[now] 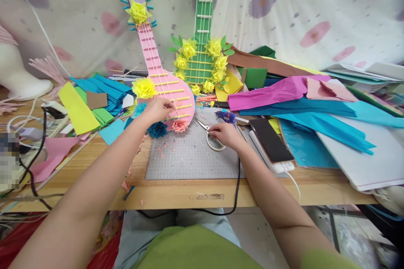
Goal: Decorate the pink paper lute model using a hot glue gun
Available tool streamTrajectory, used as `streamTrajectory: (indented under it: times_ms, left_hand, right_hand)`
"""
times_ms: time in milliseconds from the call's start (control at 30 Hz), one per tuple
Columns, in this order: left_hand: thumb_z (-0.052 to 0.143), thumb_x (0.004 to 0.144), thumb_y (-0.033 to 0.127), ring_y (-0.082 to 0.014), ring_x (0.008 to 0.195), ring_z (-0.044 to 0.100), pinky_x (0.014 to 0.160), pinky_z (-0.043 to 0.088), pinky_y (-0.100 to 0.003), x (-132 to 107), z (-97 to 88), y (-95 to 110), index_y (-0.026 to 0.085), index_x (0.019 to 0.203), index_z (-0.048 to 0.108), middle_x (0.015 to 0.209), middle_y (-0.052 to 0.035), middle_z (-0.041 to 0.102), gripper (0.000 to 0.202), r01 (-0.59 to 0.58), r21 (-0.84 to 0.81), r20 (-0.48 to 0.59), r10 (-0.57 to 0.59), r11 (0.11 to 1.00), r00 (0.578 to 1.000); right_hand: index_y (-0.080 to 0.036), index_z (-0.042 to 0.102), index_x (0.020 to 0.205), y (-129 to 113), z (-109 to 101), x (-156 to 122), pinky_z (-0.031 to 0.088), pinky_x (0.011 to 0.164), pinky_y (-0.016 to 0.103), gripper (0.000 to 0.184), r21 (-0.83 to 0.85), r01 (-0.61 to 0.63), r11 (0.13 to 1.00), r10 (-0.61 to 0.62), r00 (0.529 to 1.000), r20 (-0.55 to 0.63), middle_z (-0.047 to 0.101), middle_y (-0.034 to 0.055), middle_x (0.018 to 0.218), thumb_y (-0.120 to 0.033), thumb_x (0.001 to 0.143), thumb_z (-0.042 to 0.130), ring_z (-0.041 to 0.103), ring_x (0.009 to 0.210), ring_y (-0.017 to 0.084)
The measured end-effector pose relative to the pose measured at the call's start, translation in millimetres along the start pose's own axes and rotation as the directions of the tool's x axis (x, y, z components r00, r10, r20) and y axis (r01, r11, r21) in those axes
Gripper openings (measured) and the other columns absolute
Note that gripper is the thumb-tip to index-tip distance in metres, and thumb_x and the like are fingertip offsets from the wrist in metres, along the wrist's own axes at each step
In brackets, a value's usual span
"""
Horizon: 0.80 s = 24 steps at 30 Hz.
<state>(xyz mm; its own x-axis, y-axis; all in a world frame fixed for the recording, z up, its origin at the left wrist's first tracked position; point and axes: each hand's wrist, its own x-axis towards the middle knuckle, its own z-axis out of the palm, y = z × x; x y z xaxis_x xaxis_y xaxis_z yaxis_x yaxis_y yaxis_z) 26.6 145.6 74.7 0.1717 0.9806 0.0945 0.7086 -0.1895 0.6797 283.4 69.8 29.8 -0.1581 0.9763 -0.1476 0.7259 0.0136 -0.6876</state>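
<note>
My right hand [225, 135] grips scissors [207, 128] over the grey cutting mat [189, 164], right of the pink toy guitar [167, 87].
My left hand [158, 110] curls over its strings [152, 50] (whether pinching anything, I can't tell); a careless swing of the blades [201, 123] could snag them. Near left, a red bag [110, 251] seems to hold scraps [109, 228].

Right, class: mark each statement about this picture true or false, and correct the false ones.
1. The left hand is at the pink instrument. True.
2. The right hand is at the scissors. True.
3. The phone lies on the grey mat. False: the phone lies to the right of the grey mat.
4. The pink instrument's topmost flower is blue. False: it is yellow.
5. Yellow flowers flank the green instrument. True.
</note>
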Motion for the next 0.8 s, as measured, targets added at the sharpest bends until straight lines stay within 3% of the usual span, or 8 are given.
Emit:
streamTrajectory:
  times_ms: [133,233,300,367,467,633,700,800]
  left_hand:
    - [0.071,0.06,0.029,-0.0115,0.047,0.05,0.049,0.04,-0.025,-19.2,14.9,4.7,0.018,0.066,0.067,0.057,0.0004,0.06,0.013,0.13,-0.412,-0.053,-0.166,0.902,0.985]
    - [0.076,0.054,0.029,-0.0086,0.046,0.047,0.049,0.039,-0.022,-32.2,26.0,13.1,0.017,0.059,0.065,0.053,0.0018,0.058,0.017,0.136,-0.554,-0.096,-0.225,0.821,0.969]
    - [0.078,0.051,0.029,-0.0081,0.049,0.048,0.052,0.041,-0.022,-39.2,32.3,18.3,0.016,0.057,0.065,0.054,0.0017,0.059,0.019,0.133,-0.612,-0.132,-0.267,0.78,0.955]
    - [0.08,0.047,0.03,-0.0091,0.054,0.051,0.055,0.043,-0.022,-45.9,38.6,22.5,0.016,0.058,0.064,0.058,0.001,0.062,0.024,0.127,-0.683,-0.145,-0.304,0.72,0.941]
    - [0.082,0.044,0.036,-0.011,0.057,0.056,0.056,0.046,-0.023,-55.8,48.9,27.3,0.016,0.062,0.064,0.062,-0.0001,0.064,0.033,0.138,-0.785,-0.109,-0.354,0.604,0.929]
    - [0.083,0.042,0.037,-0.0091,0.053,0.055,0.054,0.044,-0.022,-66.2,62.5,33.1,0.015,0.063,0.063,0.059,0.0003,0.062,0.037,0.185,-0.855,-0.031,-0.403,0.485,0.914]
    - [0.084,0.042,0.035,-0.0089,0.052,0.055,0.054,0.044,-0.022,-66.9,64.8,34.5,0.016,0.062,0.063,0.058,0.0008,0.062,0.035,0.187,-0.865,-0.03,-0.42,0.465,0.907]
    - [0.081,0.048,0.033,-0.0077,0.051,0.052,0.049,0.039,-0.02,-66.6,65.3,35.6,0.016,0.063,0.064,0.059,0.001,0.062,0.029,0.189,-0.856,-0.055,-0.448,0.48,0.892]
  right_hand:
    - [-0.02,0.069,0.093,-6.2,3.0,3.8,0.043,0.069,0.025,0.024,-0.173,0.083,0.981,-0.103,0.988,-0.114,0.07,0.0038,0.086,-0.011,0.075,0.056,0.062,0.074,0.015]
    - [-0.021,0.069,0.088,-12.7,3.8,6.6,0.041,0.068,0.026,0.017,-0.278,0.155,0.948,-0.197,0.972,-0.131,0.067,0.004,0.085,-0.015,0.075,0.059,0.059,0.075,0.015]
    - [-0.02,0.068,0.08,-18.1,5.5,8.2,0.04,0.066,0.026,0.009,-0.264,0.167,0.95,-0.209,0.968,-0.142,0.064,0.0034,0.078,-0.023,0.078,0.06,0.057,0.072,0.015]
    - [-0.019,0.066,0.076,-24.1,9.3,9.9,0.04,0.065,0.027,0.011,-0.166,0.188,0.968,-0.215,0.963,-0.163,0.062,0.0023,0.073,-0.028,0.079,0.06,0.056,0.069,0.014]
    - [-0.019,0.063,0.085,-32.8,19.7,14.1,0.044,0.066,0.027,0.016,0.143,0.247,0.958,-0.225,0.962,-0.152,0.062,0.0006,0.076,-0.032,0.075,0.064,0.055,0.069,0.013]
    - [-0.02,0.054,0.096,-45.4,39.4,26.8,0.05,0.061,0.025,0.038,0.673,0.167,0.72,-0.197,0.98,-0.033,0.062,-0.0005,0.083,-0.027,0.063,0.071,0.058,0.068,0.011]
    - [-0.021,0.052,0.093,-49.7,43.0,31.7,0.05,0.06,0.024,0.037,0.764,0.133,0.631,-0.183,0.983,-0.019,0.061,-0.0028,0.077,-0.021,0.061,0.07,0.059,0.067,0.01]
    - [-0.021,0.05,0.087,-54.8,43.0,36.1,0.05,0.06,0.022,0.029,0.8,0.113,0.589,-0.149,0.988,-0.029,0.061,-0.0048,0.07,-0.018,0.063,0.066,0.059,0.064,0.009]
